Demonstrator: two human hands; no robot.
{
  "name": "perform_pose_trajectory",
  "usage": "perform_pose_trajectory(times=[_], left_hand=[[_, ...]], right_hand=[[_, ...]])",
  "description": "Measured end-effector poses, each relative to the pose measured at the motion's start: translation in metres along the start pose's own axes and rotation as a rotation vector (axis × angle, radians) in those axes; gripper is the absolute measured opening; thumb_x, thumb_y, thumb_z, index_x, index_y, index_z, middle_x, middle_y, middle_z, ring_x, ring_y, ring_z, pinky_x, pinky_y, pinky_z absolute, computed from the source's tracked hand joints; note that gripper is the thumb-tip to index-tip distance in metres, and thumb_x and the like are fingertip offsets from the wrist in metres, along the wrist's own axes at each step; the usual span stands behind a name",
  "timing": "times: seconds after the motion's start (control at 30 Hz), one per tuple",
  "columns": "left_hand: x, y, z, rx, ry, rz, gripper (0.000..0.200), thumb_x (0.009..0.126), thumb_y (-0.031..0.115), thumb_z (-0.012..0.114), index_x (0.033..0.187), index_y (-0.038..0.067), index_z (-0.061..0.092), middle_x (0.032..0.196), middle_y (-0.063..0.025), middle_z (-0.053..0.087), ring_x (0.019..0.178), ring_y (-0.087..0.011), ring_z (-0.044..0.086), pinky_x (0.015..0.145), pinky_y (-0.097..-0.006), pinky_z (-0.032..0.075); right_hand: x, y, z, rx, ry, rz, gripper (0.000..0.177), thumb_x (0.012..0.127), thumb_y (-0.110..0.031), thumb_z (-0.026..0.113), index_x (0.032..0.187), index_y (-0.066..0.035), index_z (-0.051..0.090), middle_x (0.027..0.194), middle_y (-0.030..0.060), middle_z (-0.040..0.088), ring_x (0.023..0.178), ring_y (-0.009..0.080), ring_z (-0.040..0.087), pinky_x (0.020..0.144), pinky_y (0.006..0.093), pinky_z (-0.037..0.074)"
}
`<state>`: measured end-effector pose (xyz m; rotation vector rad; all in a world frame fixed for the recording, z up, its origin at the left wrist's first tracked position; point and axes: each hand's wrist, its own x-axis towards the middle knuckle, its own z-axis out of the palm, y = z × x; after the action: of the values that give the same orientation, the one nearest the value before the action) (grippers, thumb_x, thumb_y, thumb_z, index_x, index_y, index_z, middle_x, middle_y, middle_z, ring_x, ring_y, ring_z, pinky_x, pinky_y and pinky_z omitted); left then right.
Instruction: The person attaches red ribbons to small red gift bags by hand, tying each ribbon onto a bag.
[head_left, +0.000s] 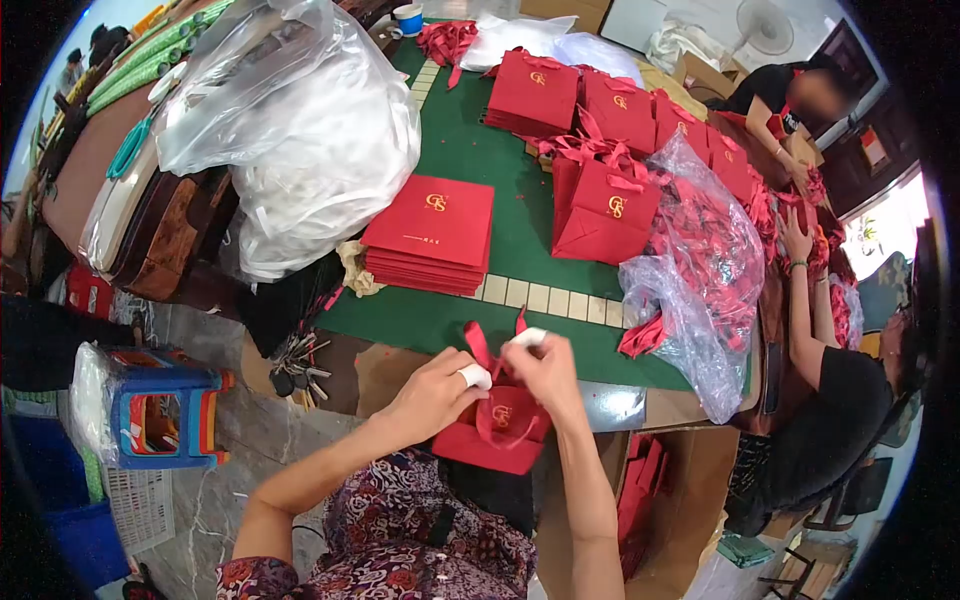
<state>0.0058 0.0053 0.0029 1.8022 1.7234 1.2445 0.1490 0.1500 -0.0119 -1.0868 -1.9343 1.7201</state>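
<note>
A small red paper gift bag with a gold emblem is at the table's near edge, in front of my body. My left hand is closed in a pinch on the bag's red ribbon at the bag's top left. At the top right, my right hand also has its fingers closed on the ribbon; it is slightly blurred. White coverings show on fingers of both hands. One ribbon loop hangs over the bag's front. Beyond my hands lies a stack of flat red bags.
Red bags stand on the green table. A clear plastic sack of red ribbons is right, a large white-filled plastic bag left. An open carton stands below. Two people work at the right side; stools stand left.
</note>
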Motion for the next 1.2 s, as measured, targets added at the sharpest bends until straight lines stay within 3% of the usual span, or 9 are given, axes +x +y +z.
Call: perform_pose_trajectory(times=[0.13, 0.23, 0.3, 0.33, 0.57, 0.7, 0.87, 0.97, 1.2], left_hand=[[-0.006, -0.004, 0.006, 0.061, 0.0, -0.108, 0.021, 0.078, 0.011, 0.079, 0.092, 0.003, 0.064, 0.089, -0.0112, 0.062, 0.086, -0.0328, 0.061, 0.074, -0.0383, 0.05], [-0.004, -0.009, 0.008, 0.059, 0.073, -0.337, 0.027, 0.082, 0.022, 0.079, 0.096, 0.003, 0.064, 0.083, -0.0126, 0.063, 0.072, -0.0286, 0.064, 0.065, -0.0389, 0.051], [0.001, -0.009, 0.011, 0.087, 0.129, -0.318, 0.031, 0.083, 0.026, 0.079, 0.097, 0.003, 0.064, 0.077, -0.0118, 0.063, 0.067, -0.0262, 0.064, 0.061, -0.0394, 0.051], [0.002, -0.011, 0.012, 0.104, 0.122, -0.348, 0.031, 0.083, 0.027, 0.079, 0.096, 0.003, 0.065, 0.073, -0.0107, 0.063, 0.067, -0.0262, 0.065, 0.061, -0.039, 0.05], [0.019, -0.01, 0.017, 0.267, 0.087, -0.4, 0.03, 0.083, 0.034, 0.077, 0.084, 0.005, 0.069, 0.056, -0.009, 0.058, 0.053, -0.0282, 0.06, 0.052, -0.0406, 0.047], [0.02, -0.018, 0.025, 0.192, 0.114, -0.384, 0.025, 0.085, 0.03, 0.075, 0.082, 0.005, 0.07, 0.054, -0.0092, 0.058, 0.048, -0.026, 0.059, 0.049, -0.0394, 0.045], [0.02, -0.013, 0.029, -0.083, 0.261, -0.415, 0.011, 0.086, 0.016, 0.073, 0.084, 0.005, 0.07, 0.054, -0.0039, 0.056, 0.047, -0.0113, 0.053, 0.047, -0.0291, 0.039], [0.021, -0.011, 0.031, -0.059, 0.276, -0.384, 0.009, 0.085, 0.015, 0.074, 0.087, 0.006, 0.072, 0.056, -0.0019, 0.056, 0.049, -0.0078, 0.05, 0.047, -0.0269, 0.038], [0.021, -0.009, 0.03, -0.072, 0.29, -0.385, 0.01, 0.083, 0.016, 0.077, 0.086, 0.006, 0.074, 0.061, -0.0031, 0.058, 0.048, -0.01, 0.051, 0.047, -0.0284, 0.039]], right_hand=[[-0.002, -0.013, 0.001, -0.021, -0.004, 0.051, 0.016, 0.09, -0.015, 0.068, 0.086, 0.0, 0.072, 0.068, 0.0003, 0.065, 0.064, 0.0056, 0.057, 0.058, 0.024, 0.046], [-0.002, -0.012, 0.005, -0.204, 0.041, -0.249, 0.016, 0.09, -0.016, 0.069, 0.09, 0.0, 0.072, 0.072, 0.0031, 0.066, 0.065, 0.0109, 0.062, 0.06, 0.0279, 0.049], [-0.003, -0.018, 0.004, -0.452, 0.133, -0.319, 0.016, 0.087, -0.016, 0.072, 0.092, -0.002, 0.071, 0.087, 0.0163, 0.069, 0.078, 0.0311, 0.069, 0.068, 0.0395, 0.051], [-0.005, -0.019, 0.003, -0.366, 0.087, -0.225, 0.016, 0.084, -0.014, 0.073, 0.093, -0.002, 0.07, 0.086, 0.015, 0.066, 0.077, 0.0338, 0.067, 0.068, 0.043, 0.052], [-0.008, -0.012, 0.01, -0.598, 0.104, -0.317, 0.015, 0.081, -0.012, 0.075, 0.086, -0.001, 0.066, 0.083, 0.0158, 0.065, 0.076, 0.0348, 0.066, 0.066, 0.0429, 0.051], [-0.012, -0.012, 0.009, -0.462, 0.177, -0.21, 0.013, 0.084, -0.011, 0.073, 0.087, -0.001, 0.066, 0.085, 0.0146, 0.068, 0.077, 0.0319, 0.068, 0.067, 0.0395, 0.052], [-0.014, -0.007, 0.0, -0.086, 0.042, -0.092, 0.017, 0.093, -0.008, 0.064, 0.104, 0.003, 0.069, 0.085, 0.0016, 0.069, 0.076, 0.007, 0.06, 0.069, 0.0249, 0.05], [-0.013, -0.001, 0.001, -0.048, 0.016, -0.129, 0.022, 0.092, -0.013, 0.065, 0.109, 0.0, 0.072, 0.081, 0.0082, 0.072, 0.072, 0.0099, 0.063, 0.066, 0.028, 0.05], [-0.013, -0.006, -0.001, -0.015, -0.004, -0.125, 0.02, 0.094, -0.014, 0.065, 0.107, -0.001, 0.072, 0.079, 0.0029, 0.07, 0.072, 0.007, 0.06, 0.066, 0.0253, 0.049]])
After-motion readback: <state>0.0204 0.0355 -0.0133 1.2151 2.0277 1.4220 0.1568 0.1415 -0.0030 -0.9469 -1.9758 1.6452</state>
